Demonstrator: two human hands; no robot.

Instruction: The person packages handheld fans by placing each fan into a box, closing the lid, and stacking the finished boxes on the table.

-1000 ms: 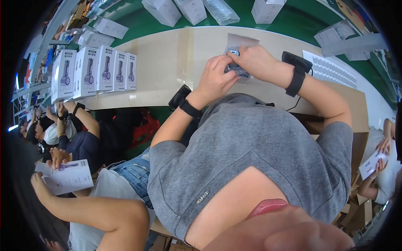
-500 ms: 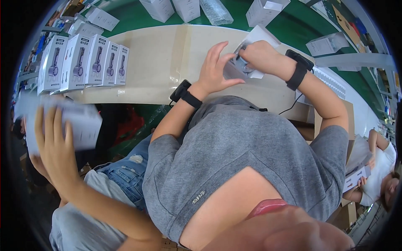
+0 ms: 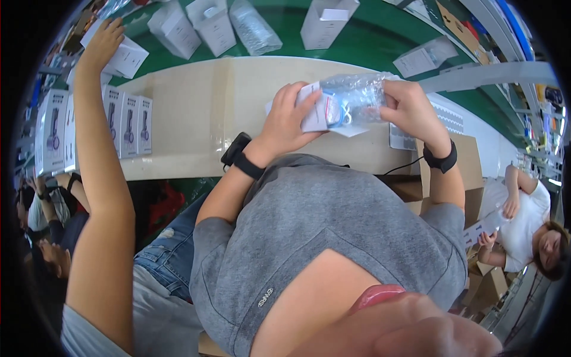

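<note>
My left hand (image 3: 285,122) is closed round a small white box (image 3: 314,108) above the front of the table. A clear bubble-wrap bag (image 3: 364,100) reaches from the box's open end toward my right hand (image 3: 413,110), whose thumb and fingers pinch the bag's far end. Something blue and white (image 3: 339,113) shows at the box's mouth, partly behind the plastic; its kind I cannot make out. A loose white flap (image 3: 351,130) sticks out below it.
A row of printed white boxes (image 3: 128,125) stands on the left of the pale table (image 3: 184,89). Beyond it, a green conveyor belt (image 3: 285,44) carries open white boxes (image 3: 215,27) and another bubble-wrap bag (image 3: 254,28). A co-worker's arm (image 3: 98,149) reaches across at left. Cardboard boxes (image 3: 458,169) stand at right.
My right hand has come out of the box and moved right, with the bubble-wrap bag now in its fingers. My left hand has closed on the box. The co-worker's hand moved from near left to the belt.
</note>
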